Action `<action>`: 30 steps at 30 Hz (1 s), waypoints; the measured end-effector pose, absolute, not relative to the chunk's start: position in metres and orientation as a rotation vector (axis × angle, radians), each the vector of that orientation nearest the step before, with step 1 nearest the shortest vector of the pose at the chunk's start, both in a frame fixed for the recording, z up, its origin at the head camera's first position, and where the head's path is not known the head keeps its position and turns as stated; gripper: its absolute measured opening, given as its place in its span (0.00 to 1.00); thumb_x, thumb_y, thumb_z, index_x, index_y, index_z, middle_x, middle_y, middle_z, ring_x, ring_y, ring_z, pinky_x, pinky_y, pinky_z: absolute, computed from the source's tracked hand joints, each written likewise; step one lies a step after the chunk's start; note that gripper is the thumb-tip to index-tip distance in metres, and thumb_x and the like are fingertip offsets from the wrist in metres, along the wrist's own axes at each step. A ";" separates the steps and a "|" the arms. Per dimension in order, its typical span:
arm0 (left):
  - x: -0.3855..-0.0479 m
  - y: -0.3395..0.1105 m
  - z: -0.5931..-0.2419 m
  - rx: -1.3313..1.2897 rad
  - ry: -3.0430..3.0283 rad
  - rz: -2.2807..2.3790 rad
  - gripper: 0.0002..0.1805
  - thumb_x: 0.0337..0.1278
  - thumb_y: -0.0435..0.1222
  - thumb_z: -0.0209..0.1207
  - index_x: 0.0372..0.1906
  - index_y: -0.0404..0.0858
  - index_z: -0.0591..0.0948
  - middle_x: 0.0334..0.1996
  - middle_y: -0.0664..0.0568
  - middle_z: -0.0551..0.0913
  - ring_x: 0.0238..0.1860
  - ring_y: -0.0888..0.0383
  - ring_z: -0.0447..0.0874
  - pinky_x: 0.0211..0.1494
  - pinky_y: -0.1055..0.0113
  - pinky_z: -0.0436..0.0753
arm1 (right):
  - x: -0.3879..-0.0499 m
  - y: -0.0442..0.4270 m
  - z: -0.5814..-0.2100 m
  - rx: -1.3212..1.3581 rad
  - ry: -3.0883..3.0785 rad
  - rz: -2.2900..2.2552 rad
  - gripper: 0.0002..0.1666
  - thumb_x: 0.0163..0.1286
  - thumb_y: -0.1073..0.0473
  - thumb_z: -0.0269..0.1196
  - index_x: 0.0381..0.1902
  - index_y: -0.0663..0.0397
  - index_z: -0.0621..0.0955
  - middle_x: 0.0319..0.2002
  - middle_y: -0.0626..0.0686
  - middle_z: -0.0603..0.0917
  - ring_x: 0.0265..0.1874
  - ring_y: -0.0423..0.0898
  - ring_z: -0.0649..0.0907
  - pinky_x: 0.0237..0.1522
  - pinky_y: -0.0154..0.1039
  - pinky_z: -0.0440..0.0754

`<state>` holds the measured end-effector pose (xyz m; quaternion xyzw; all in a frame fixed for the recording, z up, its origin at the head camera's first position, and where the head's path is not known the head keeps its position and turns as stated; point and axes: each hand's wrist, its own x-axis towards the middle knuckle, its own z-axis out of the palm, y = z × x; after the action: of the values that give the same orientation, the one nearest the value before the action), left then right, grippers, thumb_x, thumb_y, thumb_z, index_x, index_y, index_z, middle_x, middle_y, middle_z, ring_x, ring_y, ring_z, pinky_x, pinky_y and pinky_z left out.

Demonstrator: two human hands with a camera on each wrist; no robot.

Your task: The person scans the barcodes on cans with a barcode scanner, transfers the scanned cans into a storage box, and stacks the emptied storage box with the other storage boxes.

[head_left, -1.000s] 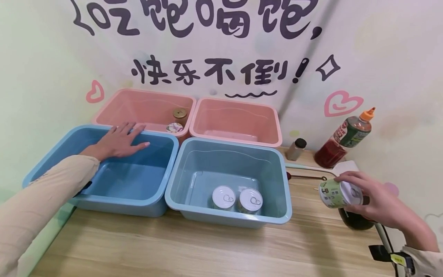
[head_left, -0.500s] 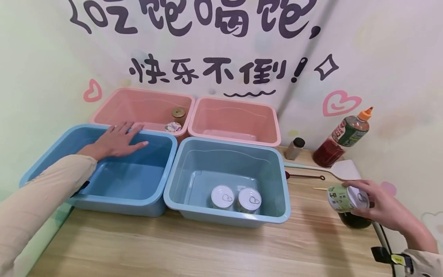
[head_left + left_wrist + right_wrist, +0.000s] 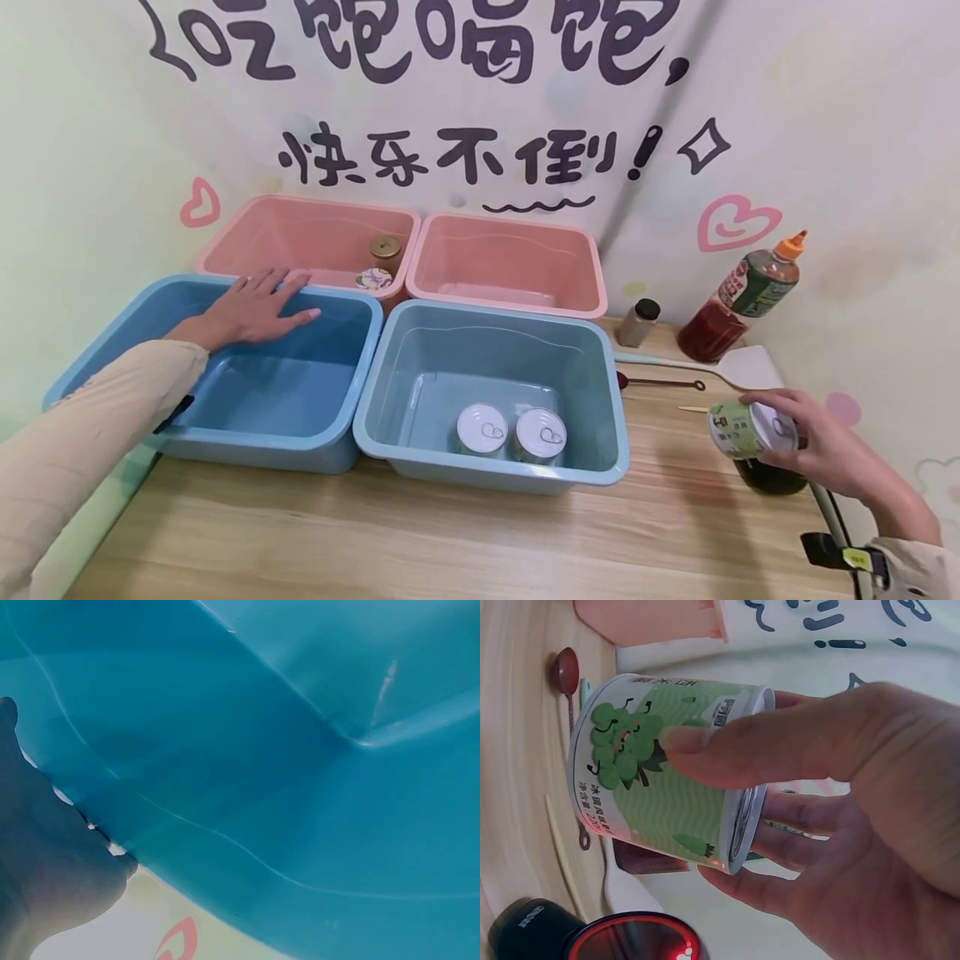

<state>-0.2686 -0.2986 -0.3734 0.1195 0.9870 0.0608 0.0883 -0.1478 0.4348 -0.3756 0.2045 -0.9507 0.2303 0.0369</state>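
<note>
My right hand [image 3: 836, 450] grips a green-labelled food can [image 3: 742, 429] over the right end of the table. In the right wrist view the can [image 3: 667, 761] is tilted, with grape pictures on its label, and the thumb [image 3: 727, 750] lies along its side. My left hand [image 3: 255, 312] rests with spread fingers on the far rim of the darker blue bin [image 3: 270, 437]. The left wrist view shows that hand [image 3: 60, 855] dark at the bin's edge. Two pull-tab cans [image 3: 482, 428] stand side by side in the lighter blue bin [image 3: 487, 479].
Two pink bins [image 3: 510, 221] stand behind; the left one holds a gold-topped can [image 3: 386, 247] and a patterned-lid container [image 3: 373, 278]. To the right are a sauce bottle [image 3: 738, 296], a black-capped jar [image 3: 639, 323], a white spatula [image 3: 750, 368], a small brown spoon [image 3: 660, 382] and a black object [image 3: 772, 477].
My right hand has shifted slightly right and down with the can, then stayed nearly still. The left hand keeps its place on the bin rim.
</note>
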 end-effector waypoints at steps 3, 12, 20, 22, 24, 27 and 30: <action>-0.268 -0.299 -0.372 0.358 2.937 0.183 0.46 0.68 0.62 0.46 0.79 0.37 0.51 0.77 0.28 0.49 0.74 0.24 0.45 0.74 0.26 0.43 | -0.150 0.433 -0.371 0.654 -2.893 0.715 0.45 0.37 0.76 0.78 0.58 0.58 0.78 0.57 0.38 0.70 0.44 0.22 0.66 0.33 0.27 0.72; -0.271 -0.291 -0.368 0.363 2.924 0.242 0.45 0.69 0.62 0.44 0.78 0.36 0.53 0.77 0.27 0.49 0.75 0.24 0.45 0.73 0.25 0.45 | -0.159 0.418 -0.347 0.650 -2.923 0.545 0.43 0.41 0.68 0.80 0.59 0.53 0.78 0.55 0.56 0.77 0.40 0.41 0.81 0.29 0.31 0.75; -0.282 -0.257 -0.360 0.545 2.950 0.309 0.43 0.70 0.58 0.49 0.78 0.37 0.56 0.78 0.32 0.51 0.77 0.29 0.46 0.74 0.27 0.47 | -0.178 0.395 -0.328 0.703 -2.933 0.522 0.43 0.43 0.68 0.79 0.60 0.56 0.78 0.54 0.65 0.77 0.43 0.57 0.78 0.32 0.36 0.77; -0.282 -0.247 -0.362 0.607 2.941 0.302 0.42 0.69 0.57 0.50 0.78 0.38 0.56 0.78 0.32 0.52 0.77 0.29 0.47 0.74 0.27 0.48 | -0.183 0.389 -0.323 0.727 -2.934 0.555 0.42 0.44 0.70 0.78 0.60 0.57 0.78 0.55 0.66 0.76 0.44 0.58 0.77 0.34 0.39 0.79; -0.281 -0.238 -0.364 0.665 2.921 0.283 0.42 0.69 0.58 0.49 0.79 0.39 0.56 0.78 0.33 0.51 0.78 0.30 0.47 0.75 0.28 0.48 | -0.189 0.382 -0.318 0.710 -2.967 0.576 0.41 0.46 0.70 0.78 0.61 0.55 0.78 0.57 0.67 0.74 0.46 0.61 0.76 0.36 0.44 0.82; -0.278 -0.226 -0.368 0.731 2.886 0.274 0.43 0.70 0.59 0.48 0.79 0.40 0.54 0.79 0.34 0.49 0.79 0.32 0.43 0.77 0.31 0.46 | -0.198 0.372 -0.310 0.718 -2.991 0.609 0.40 0.49 0.70 0.77 0.62 0.55 0.77 0.60 0.69 0.72 0.49 0.65 0.75 0.38 0.54 0.82; -0.273 -0.217 -0.371 0.794 2.866 0.287 0.43 0.70 0.59 0.48 0.79 0.40 0.54 0.80 0.36 0.49 0.80 0.34 0.41 0.78 0.34 0.45 | -0.209 0.360 -0.304 0.756 -2.980 0.590 0.39 0.49 0.71 0.76 0.61 0.55 0.78 0.59 0.69 0.73 0.50 0.65 0.76 0.39 0.55 0.82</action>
<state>-0.2734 -0.2169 -0.3706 0.2651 0.9563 0.0959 0.0770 -0.2093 0.3598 -0.3039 0.2416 -0.9519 0.1885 0.0056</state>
